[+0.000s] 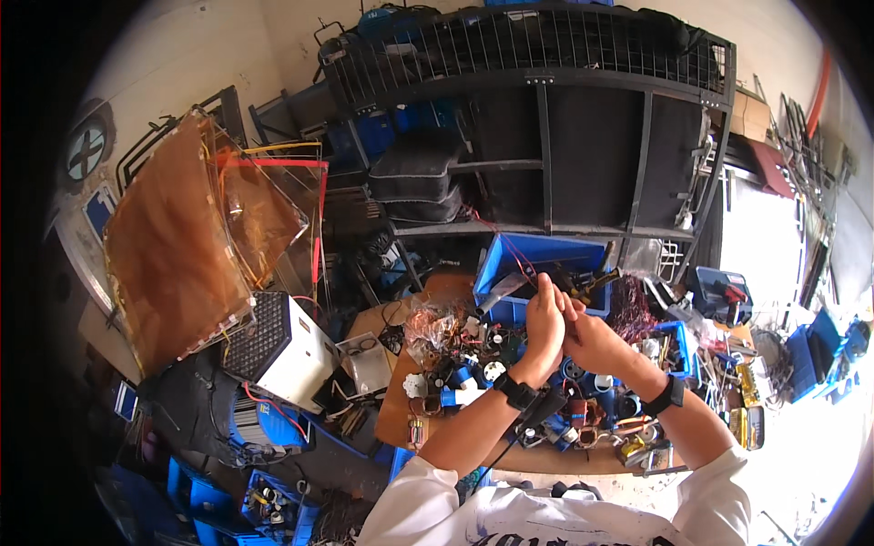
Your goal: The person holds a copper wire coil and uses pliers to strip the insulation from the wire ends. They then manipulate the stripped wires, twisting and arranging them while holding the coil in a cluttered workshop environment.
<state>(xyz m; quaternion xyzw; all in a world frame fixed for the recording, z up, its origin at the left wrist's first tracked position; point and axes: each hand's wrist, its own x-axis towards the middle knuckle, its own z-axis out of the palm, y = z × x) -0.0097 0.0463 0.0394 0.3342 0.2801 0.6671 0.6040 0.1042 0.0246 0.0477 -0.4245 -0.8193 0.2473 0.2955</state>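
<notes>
My left hand [545, 324] is raised over the near edge of a blue bin [489, 264], its fingers stretched upward and its palm turned to the right. Against that palm rests my right hand [596, 344], fingers reaching up and leftward, their tips partly hidden behind the left hand. No held object shows between them. Black bands [519, 392] circle both wrists. Inside the bin, close to my left fingers, lie a grey tube-like piece [501, 293] and yellow-and-black tools [596, 284]. Thin red wires run up behind the left fingertips.
A wooden table [394, 414] below my arms is crowded with small motors, blue cylindrical parts and wires. Bundled dark red wire [630, 309] lies right of the bin. Behind stands a black metal rack [546, 155]. A white box [291, 350] and brown sheets [173, 246] occupy the left.
</notes>
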